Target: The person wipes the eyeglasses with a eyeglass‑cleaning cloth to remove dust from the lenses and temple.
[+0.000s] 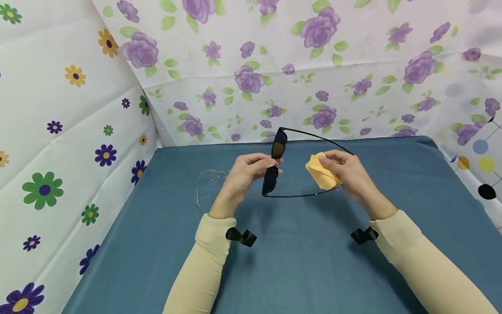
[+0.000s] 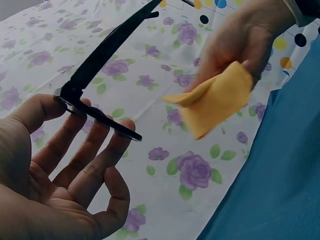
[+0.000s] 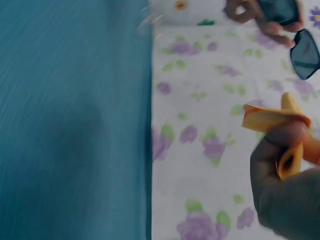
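Black sunglasses [image 1: 270,179] are held up above the table, their temples unfolded and pointing right. My left hand [image 1: 251,174] pinches them at the middle of the frame, between the two dark lenses; in the left wrist view, thumb and fingers [image 2: 90,172] sit along the frame's edge. A folded yellow cloth [image 1: 322,171] is pinched between thumb and fingers of my right hand [image 1: 347,170]. The cloth is apart from the lenses, near the temple ends. In the right wrist view the cloth [image 3: 272,119] juts out past the right thumb.
Clear-framed eyeglasses [image 1: 211,175] lie on the blue tablecloth [image 1: 298,261] behind my left hand, partly hidden by it. Flower-printed sheets [image 1: 219,109] hang along the back and the left side. Each wrist carries a small black mount [image 1: 241,237].
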{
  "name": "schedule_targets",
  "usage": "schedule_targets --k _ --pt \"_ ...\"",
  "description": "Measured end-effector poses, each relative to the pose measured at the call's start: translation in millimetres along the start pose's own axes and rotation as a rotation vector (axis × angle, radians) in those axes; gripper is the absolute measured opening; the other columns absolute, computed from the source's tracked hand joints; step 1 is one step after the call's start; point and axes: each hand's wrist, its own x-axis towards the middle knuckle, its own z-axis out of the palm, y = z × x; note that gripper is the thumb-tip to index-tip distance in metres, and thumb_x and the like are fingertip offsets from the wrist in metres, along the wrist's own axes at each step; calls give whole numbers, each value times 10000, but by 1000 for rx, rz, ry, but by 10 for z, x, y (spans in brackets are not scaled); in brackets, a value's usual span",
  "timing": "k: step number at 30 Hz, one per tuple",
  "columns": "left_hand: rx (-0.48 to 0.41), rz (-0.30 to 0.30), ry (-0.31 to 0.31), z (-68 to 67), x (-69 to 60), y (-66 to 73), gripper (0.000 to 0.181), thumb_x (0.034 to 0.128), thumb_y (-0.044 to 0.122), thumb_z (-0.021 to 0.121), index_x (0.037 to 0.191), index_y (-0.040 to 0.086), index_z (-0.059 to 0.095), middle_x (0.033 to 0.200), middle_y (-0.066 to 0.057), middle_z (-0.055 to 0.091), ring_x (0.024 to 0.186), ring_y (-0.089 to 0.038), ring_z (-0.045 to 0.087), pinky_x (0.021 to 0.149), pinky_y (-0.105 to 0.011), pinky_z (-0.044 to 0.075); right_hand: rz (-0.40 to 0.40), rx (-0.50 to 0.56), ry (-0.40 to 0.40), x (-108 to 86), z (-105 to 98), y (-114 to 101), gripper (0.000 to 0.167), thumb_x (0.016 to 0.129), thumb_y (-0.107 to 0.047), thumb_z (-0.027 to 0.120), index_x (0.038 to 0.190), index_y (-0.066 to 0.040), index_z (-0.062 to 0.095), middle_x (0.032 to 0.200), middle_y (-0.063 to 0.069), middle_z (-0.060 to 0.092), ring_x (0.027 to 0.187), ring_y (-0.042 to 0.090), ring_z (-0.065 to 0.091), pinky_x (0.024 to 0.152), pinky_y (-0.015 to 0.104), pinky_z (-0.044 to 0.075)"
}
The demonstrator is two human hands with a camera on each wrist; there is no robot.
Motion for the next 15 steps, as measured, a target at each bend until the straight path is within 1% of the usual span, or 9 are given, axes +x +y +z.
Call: schedule_targets --k 2,3,5,7,9,11,13,14,15 --pt "-9 -2 -6 22 2 -17 127 1013 114 672 968 85 787 1261 -274 691 979 -290 767 1068 -454 511 -1 79 -39 2 58 -57 296 1043 -237 675 1258 -36 639 996 41 717 765 152 693 598 257 580" --pt "-19 -2 -8 28 6 -24 132 1016 117 668 968 83 786 1254 -263 697 979 -293 767 1072 -454 507 -23 88 -47 -2 88 -89 287 1042 -220 677 1263 -40 642 1014 42 713 822 154 698 657 255 591" --pt "-38 0 -7 36 12 -31 142 1021 126 658 974 68 779 1235 -235 711 974 -294 766 1077 -458 500 -96 70 -27 -15 155 -153 271 1034 -192 687 1257 -39 662 1020 39 715 858 164 695 704 252 593" --pt "-60 4 -11 38 17 -30 159 1025 131 645 980 39 767 1230 -231 711 970 -295 767 1074 -470 502 -218 -13 38 -35 227 -205 252 1026 -172 698 1234 -30 688 1010 19 719 864 158 690 713 238 586" --pt "-87 7 -21 38 18 -25 170 1029 130 627 973 48 765 1220 -219 714 964 -288 767 1072 -485 503 -390 -107 126 -54 305 -225 214 1010 -83 701 1201 12 707 1008 26 723 860 154 691 722 219 578" --pt "-110 10 -38 40 14 -20 186 1035 130 605 969 65 766 1221 -216 712 964 -279 768 1071 -505 501 -615 -248 211 -59 370 -219 194 965 27 717 1158 24 728 1000 50 732 832 134 689 723 184 563" --pt "-123 8 -53 45 6 -16 209 1041 134 586 950 128 774 1232 -217 705 964 -265 768 1074 -511 497 -848 -398 304 -46 433 -188 211 909 97 744 1109 28 745 986 97 737 776 152 678 711 163 526" --pt "-131 10 -58 47 1 -18 214 1043 133 580 952 129 774 1236 -223 700 960 -263 768 1080 -514 490 -962 -457 345 -28 460 -170 199 901 108 746 1085 30 753 976 127 739 754 176 675 704 183 521" --pt "-135 11 -62 49 -3 -21 218 1045 135 575 958 131 774 1249 -238 692 958 -262 768 1084 -518 485 -1067 -515 390 -7 487 -154 169 907 81 753 1063 17 764 966 149 744 731 190 672 682 208 509"
